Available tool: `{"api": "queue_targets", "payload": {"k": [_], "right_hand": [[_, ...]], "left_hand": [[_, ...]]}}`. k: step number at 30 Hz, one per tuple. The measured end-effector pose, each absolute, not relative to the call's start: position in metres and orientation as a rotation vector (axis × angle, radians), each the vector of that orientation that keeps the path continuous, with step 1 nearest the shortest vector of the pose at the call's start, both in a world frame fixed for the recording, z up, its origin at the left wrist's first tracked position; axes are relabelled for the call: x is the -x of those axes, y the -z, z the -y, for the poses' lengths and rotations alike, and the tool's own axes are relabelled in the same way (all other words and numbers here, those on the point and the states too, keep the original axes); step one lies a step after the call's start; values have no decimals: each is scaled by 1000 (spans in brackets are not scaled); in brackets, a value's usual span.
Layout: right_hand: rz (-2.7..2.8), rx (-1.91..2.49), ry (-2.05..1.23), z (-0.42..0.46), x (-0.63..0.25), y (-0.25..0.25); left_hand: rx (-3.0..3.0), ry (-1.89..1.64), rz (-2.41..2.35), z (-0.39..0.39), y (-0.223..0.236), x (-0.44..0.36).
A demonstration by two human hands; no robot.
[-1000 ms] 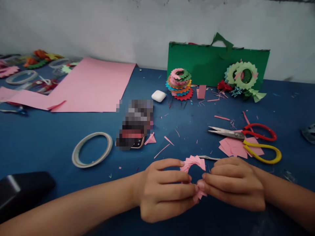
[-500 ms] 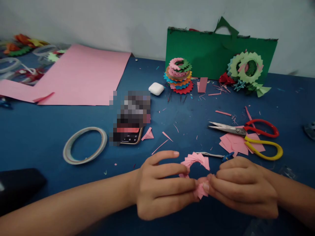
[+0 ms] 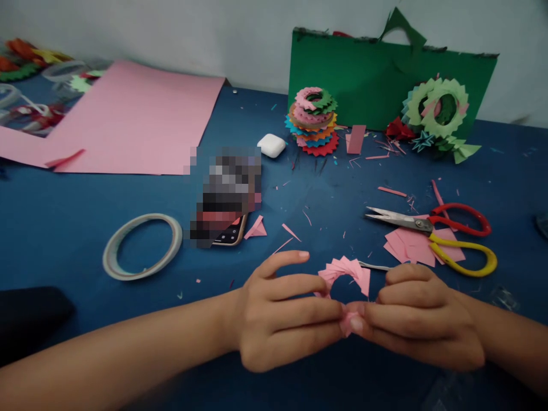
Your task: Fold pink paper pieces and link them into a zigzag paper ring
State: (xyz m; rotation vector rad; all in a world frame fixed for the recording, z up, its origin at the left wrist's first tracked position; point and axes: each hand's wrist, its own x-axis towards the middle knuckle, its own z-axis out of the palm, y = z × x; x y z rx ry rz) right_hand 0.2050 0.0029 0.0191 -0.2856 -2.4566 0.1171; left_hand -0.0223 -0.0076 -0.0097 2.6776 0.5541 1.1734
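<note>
Between my two hands, above the blue table, is a pink folded-paper ring [image 3: 345, 271], open on its right side, with pointed pleats along its outer edge. My left hand [image 3: 286, 317] grips the ring's left and lower part with its fingertips; its index finger sticks out free. The thumb and bent fingers of my right hand [image 3: 428, 322] pinch the ring's lower end, and the fingertips of both hands meet there, hiding part of the folds. Beyond my right hand lie scissors [image 3: 423, 224] with one red and one yellow handle, resting on pink paper pieces [image 3: 409, 246].
A tape roll [image 3: 143, 248] and a partly blurred phone [image 3: 231, 231] lie to the left, with a large pink sheet [image 3: 141, 120] behind. At the back stand a stack of colored paper rings [image 3: 314, 128], a white case [image 3: 272, 145] and a green board [image 3: 342, 74]. Pink scraps litter the middle.
Both hands stay on the ring; the fingertips have closed over its lower end, so less of that end shows. The view has tilted slightly, shifting the table items upward.
</note>
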Motion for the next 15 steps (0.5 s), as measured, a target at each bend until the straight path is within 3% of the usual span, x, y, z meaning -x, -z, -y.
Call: {"api": "queue_targets", "payload": {"k": [15], "right_hand": [[2476,91,261,-9,-210,-4]], "left_hand": [[-2608,-1144,-655,5,20,15]]}}
